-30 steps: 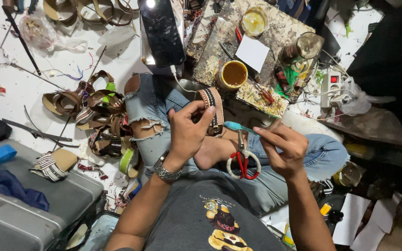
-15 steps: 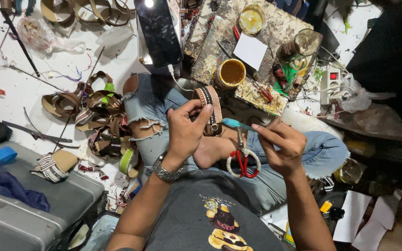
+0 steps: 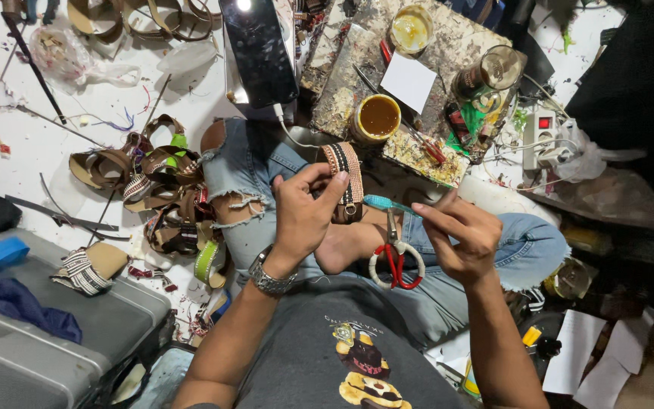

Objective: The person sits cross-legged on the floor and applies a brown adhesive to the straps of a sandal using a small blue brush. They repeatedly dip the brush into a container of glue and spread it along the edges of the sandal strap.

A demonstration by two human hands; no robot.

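My left hand [image 3: 304, 216], with a metal watch on its wrist, grips a striped woven sandal strap [image 3: 344, 176] with a small buckle, held upright over my lap. My right hand [image 3: 459, 235] pinches the end of a thin teal tool [image 3: 384, 203] whose tip points toward the strap. A pair of scissors with red and white handles [image 3: 395, 257] lies on my crossed legs just below both hands. I sit cross-legged in torn blue jeans and a grey printed shirt.
A glue-stained board [image 3: 357, 83] ahead carries an open tin of brown glue [image 3: 377, 117], another tin [image 3: 410, 26], a white paper [image 3: 410, 82] and a glass jar [image 3: 490, 72]. A phone [image 3: 260, 45] stands charging. A pile of sandal straps [image 3: 157, 193] lies left; a grey case [image 3: 32, 333] lower left; a power strip [image 3: 543, 132] right.
My left hand has raised the strap slightly and my right hand has shifted a little. The view has drifted a bit.
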